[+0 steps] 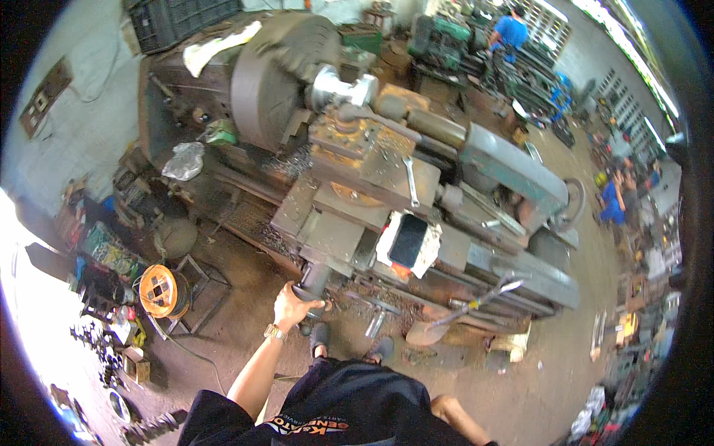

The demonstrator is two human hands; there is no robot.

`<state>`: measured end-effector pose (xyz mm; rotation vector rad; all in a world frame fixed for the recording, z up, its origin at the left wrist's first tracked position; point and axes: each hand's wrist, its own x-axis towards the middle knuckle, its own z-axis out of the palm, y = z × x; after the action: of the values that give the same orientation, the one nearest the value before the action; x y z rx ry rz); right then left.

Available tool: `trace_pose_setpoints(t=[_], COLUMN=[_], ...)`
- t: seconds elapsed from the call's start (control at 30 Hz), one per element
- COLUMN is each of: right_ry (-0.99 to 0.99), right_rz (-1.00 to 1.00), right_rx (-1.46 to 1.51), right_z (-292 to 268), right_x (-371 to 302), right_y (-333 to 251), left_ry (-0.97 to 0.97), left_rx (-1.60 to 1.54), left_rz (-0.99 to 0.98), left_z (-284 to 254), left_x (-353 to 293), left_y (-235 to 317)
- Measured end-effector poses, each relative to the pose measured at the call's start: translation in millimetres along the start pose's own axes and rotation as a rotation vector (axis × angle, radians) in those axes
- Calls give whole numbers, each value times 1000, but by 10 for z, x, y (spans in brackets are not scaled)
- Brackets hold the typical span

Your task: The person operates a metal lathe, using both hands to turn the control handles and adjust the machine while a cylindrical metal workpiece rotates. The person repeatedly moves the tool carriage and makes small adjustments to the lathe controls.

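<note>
Dirty workshop floor under the lathe; black crate behind it by the wall, contents hidden. On the lathe, a cloth carries a phone. Right hand low, grip unclear; left hand closed around the front crank.

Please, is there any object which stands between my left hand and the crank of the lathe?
Nothing visible stands in the way: your left hand is on the lathe crank, with no tool between them. The wrench lies well away, beyond and to the right.
</note>
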<state>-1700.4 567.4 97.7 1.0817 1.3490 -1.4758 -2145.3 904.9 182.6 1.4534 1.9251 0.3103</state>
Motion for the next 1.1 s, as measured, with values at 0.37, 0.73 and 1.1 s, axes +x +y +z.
trace_pose_setpoints(t=[0.37, 0.73, 1.1], right_ry=[327, 821, 838], right_rz=[-55, 23, 58], right_rx=[-130, 554, 548], right_z=[-923, -3082, -3380], right_x=[-941, -330, 557], right_y=[-346, -1491, -1450], left_ry=[88, 42, -4], left_rx=[2, -17, -32], left_rz=[85, 73, 55], left_z=[70, 61, 66], left_x=[36, 29, 47], left_y=[-39, -24, -22])
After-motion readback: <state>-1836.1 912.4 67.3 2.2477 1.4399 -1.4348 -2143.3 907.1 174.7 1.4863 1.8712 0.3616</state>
